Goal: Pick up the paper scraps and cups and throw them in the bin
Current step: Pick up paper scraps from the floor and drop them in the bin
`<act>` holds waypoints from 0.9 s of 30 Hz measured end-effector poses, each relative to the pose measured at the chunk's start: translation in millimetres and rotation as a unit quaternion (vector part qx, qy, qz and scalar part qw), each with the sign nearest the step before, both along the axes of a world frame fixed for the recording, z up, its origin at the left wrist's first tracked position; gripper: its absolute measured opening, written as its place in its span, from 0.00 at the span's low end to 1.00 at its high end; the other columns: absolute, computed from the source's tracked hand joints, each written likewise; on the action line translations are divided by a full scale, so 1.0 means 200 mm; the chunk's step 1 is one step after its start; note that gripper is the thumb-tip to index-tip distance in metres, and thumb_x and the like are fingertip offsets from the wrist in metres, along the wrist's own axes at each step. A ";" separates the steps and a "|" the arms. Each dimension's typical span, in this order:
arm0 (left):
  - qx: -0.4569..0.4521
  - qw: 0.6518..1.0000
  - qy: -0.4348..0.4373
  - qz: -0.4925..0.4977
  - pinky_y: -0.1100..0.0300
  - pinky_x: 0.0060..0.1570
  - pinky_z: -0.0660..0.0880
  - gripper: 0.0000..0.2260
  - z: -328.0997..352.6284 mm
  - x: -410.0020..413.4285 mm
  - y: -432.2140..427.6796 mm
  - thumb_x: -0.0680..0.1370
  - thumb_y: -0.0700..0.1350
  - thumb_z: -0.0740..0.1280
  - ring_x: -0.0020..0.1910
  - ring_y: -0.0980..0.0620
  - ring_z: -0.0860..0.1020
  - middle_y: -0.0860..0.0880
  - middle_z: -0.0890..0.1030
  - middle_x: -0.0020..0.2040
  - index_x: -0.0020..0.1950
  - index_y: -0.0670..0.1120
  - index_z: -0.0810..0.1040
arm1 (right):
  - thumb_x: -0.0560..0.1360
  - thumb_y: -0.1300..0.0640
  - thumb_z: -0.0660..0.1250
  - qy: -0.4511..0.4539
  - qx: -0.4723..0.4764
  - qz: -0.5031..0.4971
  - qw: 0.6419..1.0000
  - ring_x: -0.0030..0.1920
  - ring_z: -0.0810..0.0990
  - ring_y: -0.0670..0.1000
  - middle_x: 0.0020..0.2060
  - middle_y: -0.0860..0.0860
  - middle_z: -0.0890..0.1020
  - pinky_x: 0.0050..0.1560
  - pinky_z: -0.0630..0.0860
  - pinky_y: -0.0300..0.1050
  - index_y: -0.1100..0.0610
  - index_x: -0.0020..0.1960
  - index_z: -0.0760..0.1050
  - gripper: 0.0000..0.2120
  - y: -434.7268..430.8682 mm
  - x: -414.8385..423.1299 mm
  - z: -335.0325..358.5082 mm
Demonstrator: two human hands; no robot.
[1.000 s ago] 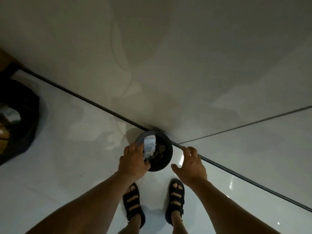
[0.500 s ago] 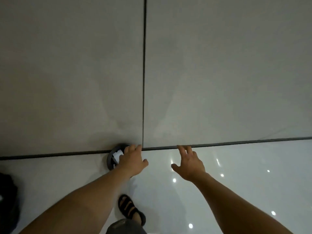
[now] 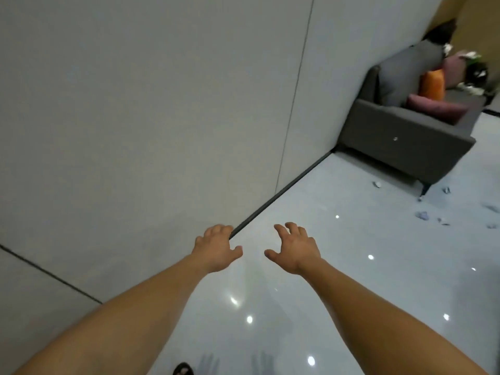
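My left hand (image 3: 216, 249) and my right hand (image 3: 296, 249) are stretched out side by side above the glossy floor, a little apart. The fingers of both are loosely bent and neither holds anything. Several small paper scraps lie on the floor far to the right: one (image 3: 377, 184) near the sofa's front, a bluish one (image 3: 422, 215) and smaller bits (image 3: 443, 221) beyond it. No bin and no cup is in view.
A grey panelled wall (image 3: 135, 117) fills the left side and meets the floor along a dark skirting line (image 3: 284, 193). A dark grey sofa (image 3: 400, 139) with orange and pink cushions stands at the back right. My sandalled foot (image 3: 184, 370) shows at the bottom edge.
The view has swung right, away from the black bin, which has left the frame. The white scrap my left hand held over the bin is gone from it. The sofa and scraps have come into view.
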State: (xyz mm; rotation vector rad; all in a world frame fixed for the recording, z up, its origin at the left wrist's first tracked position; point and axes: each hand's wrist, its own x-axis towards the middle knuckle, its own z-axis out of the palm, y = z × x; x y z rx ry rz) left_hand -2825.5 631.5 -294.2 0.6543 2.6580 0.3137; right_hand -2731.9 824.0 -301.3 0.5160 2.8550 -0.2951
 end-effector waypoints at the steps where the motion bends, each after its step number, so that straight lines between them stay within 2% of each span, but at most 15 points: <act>1: 0.000 1.000 0.008 -0.022 0.48 0.70 0.58 0.32 0.03 0.01 0.11 0.76 0.61 0.60 0.74 0.47 0.57 0.49 0.60 0.76 0.76 0.51 0.57 | 0.74 0.32 0.58 0.002 0.003 -0.022 1.000 0.74 0.57 0.56 0.77 0.52 0.56 0.67 0.65 0.56 0.47 0.78 0.51 0.38 0.10 0.04 0.03; 9: 0.003 0.989 0.033 -0.142 0.47 0.69 0.59 0.31 0.13 -0.04 0.85 0.76 0.62 0.59 0.74 0.47 0.58 0.50 0.60 0.76 0.76 0.51 0.58 | 0.74 0.33 0.59 0.019 -0.016 -0.161 0.987 0.75 0.56 0.56 0.77 0.51 0.55 0.67 0.65 0.56 0.47 0.78 0.51 0.38 0.69 0.24 0.09; 19: 0.028 0.969 -0.001 -0.247 0.47 0.70 0.59 0.31 0.09 -0.36 1.76 0.77 0.60 0.59 0.74 0.47 0.59 0.50 0.59 0.76 0.76 0.50 0.57 | 0.74 0.34 0.60 0.008 -0.019 -0.283 0.959 0.74 0.59 0.56 0.77 0.50 0.54 0.67 0.65 0.56 0.46 0.78 0.51 0.38 1.43 0.13 0.10; 27: -0.006 0.949 -0.012 -0.316 0.47 0.69 0.61 0.31 0.09 -0.47 2.42 0.77 0.60 0.59 0.72 0.46 0.61 0.49 0.59 0.76 0.76 0.50 0.57 | 0.75 0.35 0.60 0.017 -0.054 -0.360 0.931 0.73 0.61 0.55 0.77 0.49 0.54 0.67 0.65 0.55 0.47 0.78 0.51 0.38 1.92 0.11 0.03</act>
